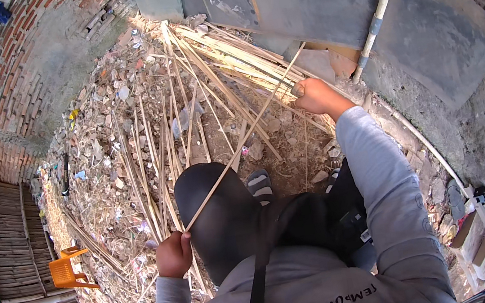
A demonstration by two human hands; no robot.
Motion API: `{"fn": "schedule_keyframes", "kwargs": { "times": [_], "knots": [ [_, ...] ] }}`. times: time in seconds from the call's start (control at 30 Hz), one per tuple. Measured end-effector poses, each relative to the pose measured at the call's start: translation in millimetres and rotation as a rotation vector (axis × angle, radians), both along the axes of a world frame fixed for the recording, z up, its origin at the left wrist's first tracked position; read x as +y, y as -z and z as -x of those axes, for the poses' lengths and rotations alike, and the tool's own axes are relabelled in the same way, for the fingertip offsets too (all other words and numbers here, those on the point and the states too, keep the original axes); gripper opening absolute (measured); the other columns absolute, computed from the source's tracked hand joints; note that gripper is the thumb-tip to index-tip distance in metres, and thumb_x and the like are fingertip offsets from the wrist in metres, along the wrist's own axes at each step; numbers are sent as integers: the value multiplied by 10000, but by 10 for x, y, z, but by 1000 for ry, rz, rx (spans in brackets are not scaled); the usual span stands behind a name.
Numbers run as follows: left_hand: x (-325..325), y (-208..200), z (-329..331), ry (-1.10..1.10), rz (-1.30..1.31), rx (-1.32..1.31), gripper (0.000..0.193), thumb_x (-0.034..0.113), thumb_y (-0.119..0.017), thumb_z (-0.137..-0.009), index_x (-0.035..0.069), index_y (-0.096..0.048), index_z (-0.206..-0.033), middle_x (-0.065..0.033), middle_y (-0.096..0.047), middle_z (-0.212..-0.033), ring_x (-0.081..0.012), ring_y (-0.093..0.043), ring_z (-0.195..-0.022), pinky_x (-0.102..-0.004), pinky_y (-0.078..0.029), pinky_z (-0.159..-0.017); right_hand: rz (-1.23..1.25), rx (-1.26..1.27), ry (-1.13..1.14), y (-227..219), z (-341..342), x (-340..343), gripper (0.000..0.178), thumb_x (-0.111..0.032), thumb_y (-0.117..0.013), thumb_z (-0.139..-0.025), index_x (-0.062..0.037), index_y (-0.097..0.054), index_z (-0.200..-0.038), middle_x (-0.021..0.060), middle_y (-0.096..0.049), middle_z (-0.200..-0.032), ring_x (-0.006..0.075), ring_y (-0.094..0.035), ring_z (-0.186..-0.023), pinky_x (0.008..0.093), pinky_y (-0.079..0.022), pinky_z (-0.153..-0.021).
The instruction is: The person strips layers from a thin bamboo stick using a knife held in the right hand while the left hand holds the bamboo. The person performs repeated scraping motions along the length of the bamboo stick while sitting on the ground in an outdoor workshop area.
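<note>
A long, thin bamboo strip slants across the middle, from lower left to upper right. My left hand is closed on its lower end, the thumb pressed along it. Near the upper part of the strip is my right hand, its fingers curled shut. A small dark edge shows at those fingers, but I cannot make out what they hold. Beyond the right hand lies a thick bundle of pale bamboo strips. More loose strips spread over the ground ahead of my black-covered knee.
Rubble and litter cover the ground. A grey wall with a white pipe stands at right, a brick wall at far left. An orange plastic chair stands by bamboo panels. Bricks are stacked at lower right.
</note>
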State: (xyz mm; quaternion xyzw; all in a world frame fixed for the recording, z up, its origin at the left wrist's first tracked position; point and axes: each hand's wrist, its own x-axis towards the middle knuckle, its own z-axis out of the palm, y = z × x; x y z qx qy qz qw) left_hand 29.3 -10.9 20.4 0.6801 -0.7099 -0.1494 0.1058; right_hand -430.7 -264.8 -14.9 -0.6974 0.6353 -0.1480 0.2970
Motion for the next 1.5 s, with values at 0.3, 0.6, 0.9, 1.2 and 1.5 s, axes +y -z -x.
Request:
{"fn": "schedule_keyframes", "kwargs": {
  "times": [0.3, 0.6, 0.9, 1.2, 1.5],
  "knots": [
    [81, 139, 42, -29, 93, -19, 416, 364, -547, -1032, 56, -543, -754, -212, -568, -598, -463, -594, -573, -546, -431, -510, -68, 8, -257, -329, -354, 207, 391, -285, -771, -757, -18, -712, -1036, 216, -718, -895, 379, -697, -856, 468, -539, -780],
    [107, 133, 85, -72, 105, -53, 413, 374, -551, -1031, 66, -531, -757, -209, -578, -605, -455, -587, -555, -550, -426, -504, 32, 102, -235, -414, -597, 372, 302, -185, -689, -762, -53, -736, -1030, 215, -726, -958, 404, -693, -910, 460, -558, -822],
    [127, 162, 69, -80, 95, -79, 418, 382, -552, -1031, 66, -530, -759, -211, -581, -606, -451, -601, -561, -545, -441, -508, 73, 81, -182, -240, -457, 277, 389, -154, -703, -748, -49, -729, -1121, 244, -723, -962, 408, -699, -910, 469, -554, -835],
    [46, 134, 56, -66, 49, 4, 444, 382, -552, -1035, 39, -524, -754, -229, -560, -599, -465, -592, -583, -541, -429, -528, 216, 26, -72, -47, -296, 223, 389, -183, -720, -736, -5, -726, -1082, 278, -705, -921, 425, -690, -868, 484, -551, -795],
    [-13, 164, 34, -55, 4, 27, 477, 384, -514, -1048, 30, -531, -729, -247, -566, -620, -489, -591, -623, -550, -428, -549, 99, -150, 165, -37, -66, 79, 237, -156, -720, -771, -73, -733, -992, 193, -727, -912, 388, -696, -880, 462, -548, -810]
  ]
}}
